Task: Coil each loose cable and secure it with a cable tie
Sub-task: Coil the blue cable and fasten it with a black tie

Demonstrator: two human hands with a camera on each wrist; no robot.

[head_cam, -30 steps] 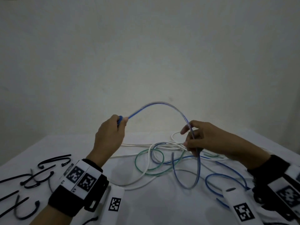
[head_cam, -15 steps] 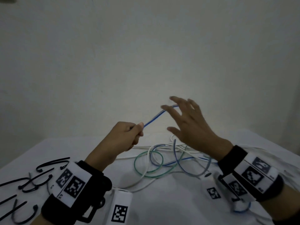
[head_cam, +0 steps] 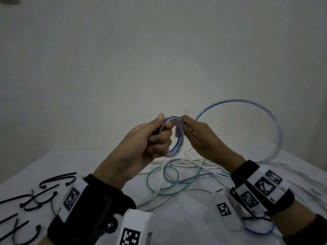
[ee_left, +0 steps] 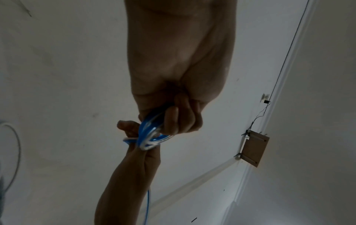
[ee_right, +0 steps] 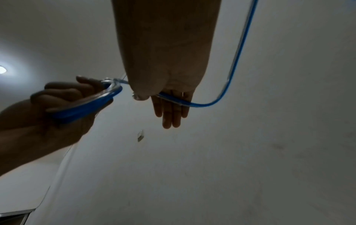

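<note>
My left hand [head_cam: 154, 138] grips a small coil of blue cable [head_cam: 178, 140] held up above the table; its fingers curl round the turns [ee_left: 150, 134]. My right hand [head_cam: 200, 137] meets the coil at its top. There the cable runs between the thumb and straight fingers [ee_right: 169, 109]. From that hand the slack of the blue cable [head_cam: 265, 117] arcs in a big loop up and to the right, then drops to the table. Several black cable ties [head_cam: 47, 188] lie loose at the left.
A green cable [head_cam: 148, 181] and a white cable [head_cam: 159, 204] lie tangled with more blue cable on the white table [head_cam: 168, 225], under and behind my hands. A pale wall stands close behind the table's far edge.
My right hand, spread open in the air half a second ago, has come to the left hand with the cable. A small coil now sits in the left hand, and the slack loops out right.
</note>
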